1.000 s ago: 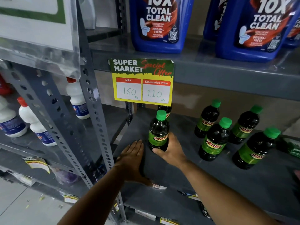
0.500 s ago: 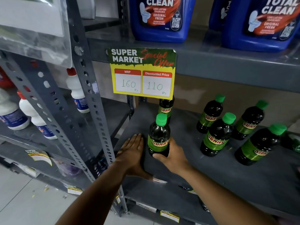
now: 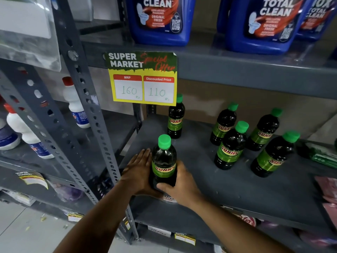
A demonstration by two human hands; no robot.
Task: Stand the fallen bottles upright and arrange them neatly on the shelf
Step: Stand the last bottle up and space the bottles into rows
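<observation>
A dark bottle with a green cap and green SUNNY label [image 3: 164,161] stands upright near the front left corner of the grey shelf [image 3: 209,179]. My right hand [image 3: 180,187] wraps its lower body from the right. My left hand [image 3: 136,170] lies flat against its left side, fingers stretched out on the shelf. Another such bottle [image 3: 175,119] stands upright behind it, under the price sign. Several more bottles [image 3: 231,147] stand upright in a loose cluster to the right. A bottle [image 3: 321,154] lies on its side at the far right.
A yellow and green price sign [image 3: 143,79] hangs from the upper shelf. Blue cleaner jugs [image 3: 160,19] stand above. White bottles with red caps [image 3: 74,105] fill the left rack. A perforated steel post [image 3: 87,110] rises left of my hands. Pink packets [image 3: 328,190] lie at the right edge.
The held bottle has slid toward the front edge of the shelf with both hands alongside it, which uncovers the bottle behind it. The other bottles have not moved.
</observation>
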